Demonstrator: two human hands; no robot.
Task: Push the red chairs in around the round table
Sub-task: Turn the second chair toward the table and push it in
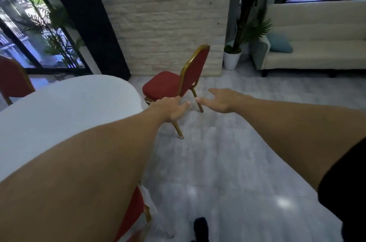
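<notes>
A red chair (195,70) with a gold frame stands pulled out from the round white table (65,110), its seat facing the table. Both my arms reach toward it. My left hand (171,110) is in front of the chair's lower back, fingers apart, holding nothing. My right hand (221,100) is open to the right of the backrest, apart from it. A second red chair (12,80) stands at the table's far left. A third red chair (132,216) is close to the table at the bottom, mostly hidden by my left arm.
A pale brick wall (164,13) rises behind the chair. A white potted plant (231,58) and a cream sofa (316,43) with a blue cushion stand at the right. Glass windows with palms fill the left. The grey marble floor (227,152) lies open ahead.
</notes>
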